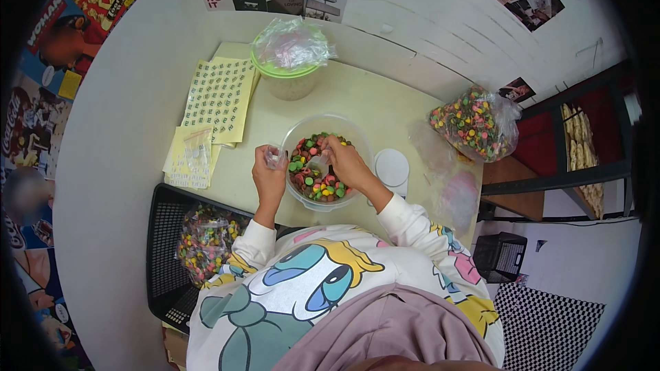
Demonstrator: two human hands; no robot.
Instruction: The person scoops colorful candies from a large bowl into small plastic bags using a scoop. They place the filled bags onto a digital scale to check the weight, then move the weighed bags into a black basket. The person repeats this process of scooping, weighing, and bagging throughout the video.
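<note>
A round translucent plastic bowl stands on the table in front of me. Loose brown, green, yellow and pink button-shaped sweets cover its bottom. My right hand reaches over the bowl's right side, fingers closed on a clear plastic scoop that is down among the sweets. At the left rim, my left hand holds a small clear plastic bag. Whether anything is inside that bag cannot be made out. Just right of the bowl lies a white digital scale with a round plate, partly behind my right forearm.
Behind the bowl is a green-lidded tub topped with clear plastic bags. Sticker sheets and small zip bags lie left. A large bag of sweets sits right. A black basket holds bagged sweets.
</note>
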